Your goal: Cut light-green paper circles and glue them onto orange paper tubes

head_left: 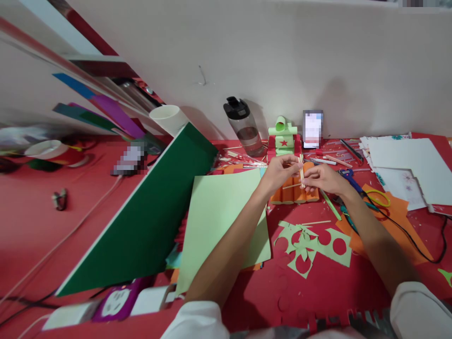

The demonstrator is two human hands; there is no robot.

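Both my hands are pinched on a small bundle of thin pale wooden sticks [301, 170], held upright. My left hand [278, 174] grips it from the left with thumb and fingers, and my right hand [325, 179] holds its lower part from the right. Just below them lies a row of orange paper rolls [300, 196], with another thin stick across it. Behind my hands stands a light green paper model [284, 142] with a red star and a rolled tube on top. My fingers partly cover the orange rolls.
Green paper scraps [341, 247] with round holes lie in front. A light green sheet [219, 202] and a leaning dark green board [141, 212] are left. Behind stand a water bottle [243, 129] and a phone [312, 129]. A blue glue gun [349, 176] and yellow-handled scissors [379, 198] lie right.
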